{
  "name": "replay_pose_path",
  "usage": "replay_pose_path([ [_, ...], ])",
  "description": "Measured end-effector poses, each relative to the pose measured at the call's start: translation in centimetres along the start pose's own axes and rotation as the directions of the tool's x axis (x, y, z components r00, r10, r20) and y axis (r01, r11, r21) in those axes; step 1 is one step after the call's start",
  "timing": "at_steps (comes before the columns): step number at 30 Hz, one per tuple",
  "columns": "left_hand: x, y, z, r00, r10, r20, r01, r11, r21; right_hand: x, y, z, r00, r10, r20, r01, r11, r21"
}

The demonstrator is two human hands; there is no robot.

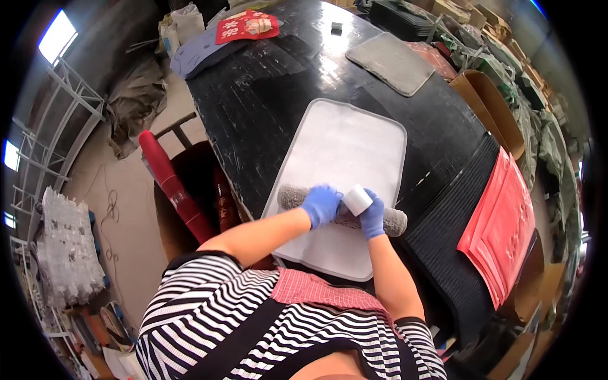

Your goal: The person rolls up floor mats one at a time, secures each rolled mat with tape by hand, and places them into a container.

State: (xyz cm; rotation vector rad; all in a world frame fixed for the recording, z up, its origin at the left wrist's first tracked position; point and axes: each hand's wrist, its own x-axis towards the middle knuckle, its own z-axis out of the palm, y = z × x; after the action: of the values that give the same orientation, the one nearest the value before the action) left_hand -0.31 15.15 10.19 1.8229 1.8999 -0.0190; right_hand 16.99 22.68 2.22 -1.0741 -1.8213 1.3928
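Observation:
A grey fluffy mat, rolled into a tube [395, 222], lies crosswise over a white mat with a grey edge [354, 142]. My left hand [322, 206], in a blue glove, is wrapped over the middle of the tube, with its fingers close to the tape. In my right hand [373, 216], also blue-gloved, is a white roll of tape [357, 200], gripped just above the tube. Both hands are nearly touching. The left fingertips are partly blurred, and whether they also pinch a tape end cannot be made out.
The black table [266, 101] bears another grey mat [391, 63] and red and grey printed mats [248, 26] at the far end. To the right lie black ribbed mats [453, 247] under red sheets [503, 228]. A box with red rolls [174, 183] stands left of the table.

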Motion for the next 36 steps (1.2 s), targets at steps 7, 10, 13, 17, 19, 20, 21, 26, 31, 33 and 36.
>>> replay_pose_path([
  [7,1.2,-1.4,2.3,0.986,0.096,-0.133,-0.062,0.969,0.239,-0.4,-1.0,-0.3,0.977,-0.207,0.059,0.208,0.978,-0.026],
  [10,0.5,-0.4,0.6,0.992,0.125,0.003,-0.124,0.986,0.112,-9.8,-3.7,0.5,0.975,-0.220,0.003,0.218,0.966,0.137],
  [13,-3.4,1.2,-0.6,0.884,0.241,0.401,-0.215,0.970,-0.111,-16.8,-0.6,0.8,0.996,0.008,0.083,-0.040,0.918,0.395],
  [17,-6.4,0.7,3.2,0.904,0.162,0.396,-0.156,0.987,-0.046,-18.6,0.4,0.9,0.961,-0.237,0.145,0.236,0.971,0.028],
  [19,-6.9,0.4,3.7,0.981,0.132,0.141,-0.141,0.988,0.055,-15.6,1.3,1.2,0.978,0.048,0.201,-0.147,0.843,0.518],
  [20,-7.2,0.4,3.8,0.989,0.118,0.090,-0.124,0.990,0.073,-13.5,2.3,1.8,0.865,0.263,0.428,-0.489,0.244,0.838],
  [21,-7.5,0.4,3.9,0.994,0.104,0.040,-0.107,0.990,0.090,-11.5,0.5,1.5,0.923,0.231,0.307,-0.382,0.476,0.792],
  [26,-5.3,-1.1,7.1,0.957,0.147,-0.251,-0.049,0.932,0.358,-1.8,1.2,1.7,1.000,0.001,-0.012,0.000,0.999,0.050],
  [31,-2.2,-1.2,3.2,0.994,0.109,-0.024,-0.106,0.988,0.114,-10.7,-5.3,1.4,0.957,-0.281,0.071,0.289,0.937,-0.196],
  [33,-5.4,1.2,-1.0,0.979,0.095,0.182,-0.102,0.994,0.027,-16.9,-6.9,1.6,0.980,-0.175,0.094,0.154,0.968,0.198],
  [36,-7.3,-0.2,3.0,0.874,0.295,0.388,-0.199,0.943,-0.268,-21.6,-0.5,1.7,0.965,-0.012,0.263,-0.064,0.958,0.281],
])
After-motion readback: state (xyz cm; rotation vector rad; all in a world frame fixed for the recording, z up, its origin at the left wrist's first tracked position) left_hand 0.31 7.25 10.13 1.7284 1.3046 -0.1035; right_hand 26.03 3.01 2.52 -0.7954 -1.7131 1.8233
